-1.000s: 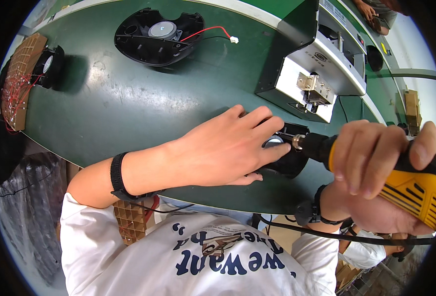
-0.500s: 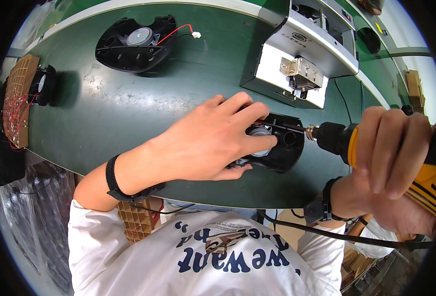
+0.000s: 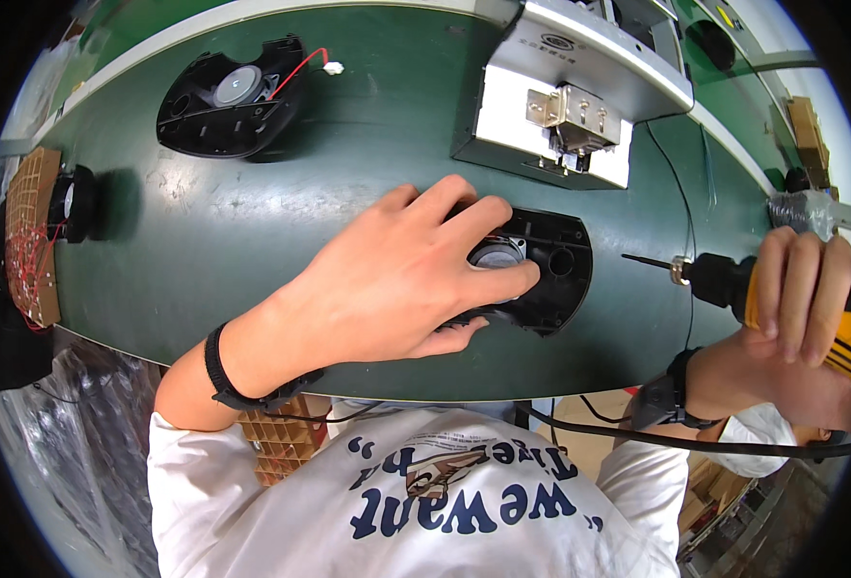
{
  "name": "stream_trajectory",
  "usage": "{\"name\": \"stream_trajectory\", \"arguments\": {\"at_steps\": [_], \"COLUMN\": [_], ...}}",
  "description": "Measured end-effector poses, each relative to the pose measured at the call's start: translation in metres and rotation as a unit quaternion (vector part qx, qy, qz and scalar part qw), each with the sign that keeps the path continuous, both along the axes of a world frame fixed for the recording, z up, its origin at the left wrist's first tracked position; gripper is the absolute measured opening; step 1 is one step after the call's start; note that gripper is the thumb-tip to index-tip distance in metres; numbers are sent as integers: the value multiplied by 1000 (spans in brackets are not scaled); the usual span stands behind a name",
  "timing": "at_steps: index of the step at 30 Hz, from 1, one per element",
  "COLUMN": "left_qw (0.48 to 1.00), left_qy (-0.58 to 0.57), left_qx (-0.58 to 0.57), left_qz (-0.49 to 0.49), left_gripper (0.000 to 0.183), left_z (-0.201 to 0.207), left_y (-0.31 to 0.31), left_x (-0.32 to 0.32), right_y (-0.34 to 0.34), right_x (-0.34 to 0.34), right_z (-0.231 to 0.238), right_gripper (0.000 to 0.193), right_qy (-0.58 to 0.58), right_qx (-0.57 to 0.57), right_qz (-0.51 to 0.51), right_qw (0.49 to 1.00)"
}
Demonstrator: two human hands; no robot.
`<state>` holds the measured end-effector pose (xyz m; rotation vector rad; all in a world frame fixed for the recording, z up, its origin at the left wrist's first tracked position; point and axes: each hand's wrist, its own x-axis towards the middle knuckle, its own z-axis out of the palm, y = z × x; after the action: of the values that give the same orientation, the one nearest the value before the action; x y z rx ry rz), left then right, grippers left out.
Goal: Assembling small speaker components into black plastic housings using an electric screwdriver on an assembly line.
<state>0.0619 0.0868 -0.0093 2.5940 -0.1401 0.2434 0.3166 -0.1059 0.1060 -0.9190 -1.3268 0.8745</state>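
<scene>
My left hand (image 3: pixel 416 260) is closed over a black plastic speaker housing (image 3: pixel 562 289) on the green table, gripping it from above. A round grey speaker (image 3: pixel 498 254) sits in the housing, partly hidden under my fingers. My right hand (image 3: pixel 801 299) grips a yellow and black electric screwdriver (image 3: pixel 724 281) at the right. Its thin bit (image 3: pixel 645 260) points left toward the housing but is apart from it. Whether a screw is on the tip is too small to tell.
Another speaker housing (image 3: pixel 228 101) with a red wire and white plug lies at the far left. A metal machine (image 3: pixel 579 106) stands at the back right. At the left edge are a cardboard divider box (image 3: pixel 42 231) with red wires and a black speaker part (image 3: pixel 80 204). A black cable (image 3: pixel 695 448) crosses below my right wrist.
The electric screwdriver has pulled back to the right, and its bit has left the housing. My left hand keeps its grip. The whole view has shifted slightly.
</scene>
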Motion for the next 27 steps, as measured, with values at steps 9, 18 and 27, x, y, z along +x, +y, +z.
{"name": "stream_trajectory", "arguments": {"at_steps": [9, 18, 27], "left_qw": [997, 997, 997], "left_qy": [20, 34, 31], "left_qx": [68, 73, 70], "left_qz": [-7, -12, -16], "left_gripper": [60, 58, 52], "left_z": [5, 7, 7], "left_y": [-7, -6, -6], "left_x": [7, 10, 14], "right_y": [-13, -34, -31], "right_x": [18, 31, 53], "right_z": [-50, -51, -46], "right_gripper": [38, 19, 14], "right_qy": [48, 59, 28], "right_qx": [36, -29, -49], "right_qz": [97, 80, 187], "right_qw": [994, 995, 981]}}
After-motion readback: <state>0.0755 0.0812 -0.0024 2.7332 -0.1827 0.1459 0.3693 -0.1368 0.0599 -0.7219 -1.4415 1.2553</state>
